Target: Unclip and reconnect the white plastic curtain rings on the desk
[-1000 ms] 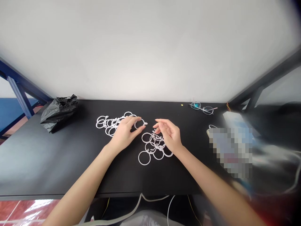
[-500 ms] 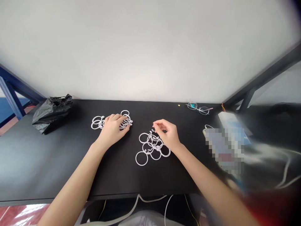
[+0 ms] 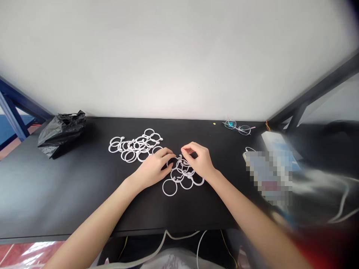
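Observation:
Two groups of thin white plastic rings, several with small knobs or clip ends, lie on a black table (image 3: 84, 194). The left group of rings (image 3: 130, 156) is spread out and overlapping. Closer to me, the right group of rings (image 3: 169, 187) lies partly under my hands. My left hand (image 3: 155, 166) reaches over the left edge of this right group, thumb and fingers apart around a ring. My right hand (image 3: 199, 158) hovers at the group's upper right, thumb and forefinger pinched together; what is between the fingertips is too small to make out.
A crumpled black plastic bag (image 3: 61, 134) sits at the far left. Eyeglasses (image 3: 238, 127) lie near the white wall (image 3: 179, 59). At the right are a white box (image 3: 273, 140), a blurred-out flat device (image 3: 260, 172) and cables. Another cable (image 3: 159, 248) hangs below the table's front edge.
My left hand has moved right and toward me, from the left group of rings to the right group, uncovering the left one. My right hand stays nearly in place.

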`<state>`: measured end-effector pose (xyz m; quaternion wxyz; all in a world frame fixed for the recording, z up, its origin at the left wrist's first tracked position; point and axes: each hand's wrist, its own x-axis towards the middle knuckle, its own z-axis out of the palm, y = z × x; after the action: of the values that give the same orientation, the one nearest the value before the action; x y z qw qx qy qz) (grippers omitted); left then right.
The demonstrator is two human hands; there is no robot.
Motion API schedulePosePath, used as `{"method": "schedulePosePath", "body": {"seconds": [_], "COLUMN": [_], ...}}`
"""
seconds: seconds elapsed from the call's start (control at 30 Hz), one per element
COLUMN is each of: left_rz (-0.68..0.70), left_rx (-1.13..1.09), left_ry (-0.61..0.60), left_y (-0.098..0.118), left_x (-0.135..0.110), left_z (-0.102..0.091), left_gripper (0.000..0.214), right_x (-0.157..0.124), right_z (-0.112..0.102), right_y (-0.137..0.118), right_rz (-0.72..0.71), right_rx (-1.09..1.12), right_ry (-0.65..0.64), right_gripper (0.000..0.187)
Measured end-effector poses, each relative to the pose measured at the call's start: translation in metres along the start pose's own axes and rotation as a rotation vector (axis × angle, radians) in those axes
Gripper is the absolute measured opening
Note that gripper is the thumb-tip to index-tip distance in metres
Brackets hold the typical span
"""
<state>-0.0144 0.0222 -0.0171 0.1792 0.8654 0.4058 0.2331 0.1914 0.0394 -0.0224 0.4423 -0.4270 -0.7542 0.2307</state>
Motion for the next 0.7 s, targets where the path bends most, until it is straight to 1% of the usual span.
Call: {"method": "schedulePosePath", "body": {"seconds": [0.13, 0.27, 0.4, 0.5, 0.57, 0.7], "left_rz": [-0.060, -0.072, -0.093, -0.164, -0.221, -0.319], "left_rx": [0.045, -0.002, -0.174, -0.318, -0.429, -0.648], "left_ry": [-0.024, -0.005, 0.081, 0.145, 0.145, 0.135], "left_y": [-0.004, -0.007, -0.008, -0.009, -0.009, -0.008], "left_x": [-0.002, 0.000, 0.003, 0.004, 0.004, 0.005], "left_z": [0.008, 0.006, -0.002, -0.009, -0.012, -0.013], "left_gripper": [0.027, 0.025, 0.023, 0.021, 0.021, 0.021], "right_x": [0.000, 0.000, 0.000, 0.000, 0.000, 0.001], "right_z": [0.001, 0.000, -0.001, -0.002, -0.002, -0.004], "right_y": [0.001, 0.000, -0.004, -0.007, -0.008, -0.011], "right_rz": [-0.004, 0.005, 0.049, 0.071, 0.105, 0.211], "right_rx": [-0.001, 0.016, 0.124, 0.228, 0.288, 0.409], "right_ry": [0.003, -0.009, -0.040, -0.125, -0.171, -0.173], "right_gripper": [0.013, 0.013, 0.009, 0.017, 0.020, 0.017]}}
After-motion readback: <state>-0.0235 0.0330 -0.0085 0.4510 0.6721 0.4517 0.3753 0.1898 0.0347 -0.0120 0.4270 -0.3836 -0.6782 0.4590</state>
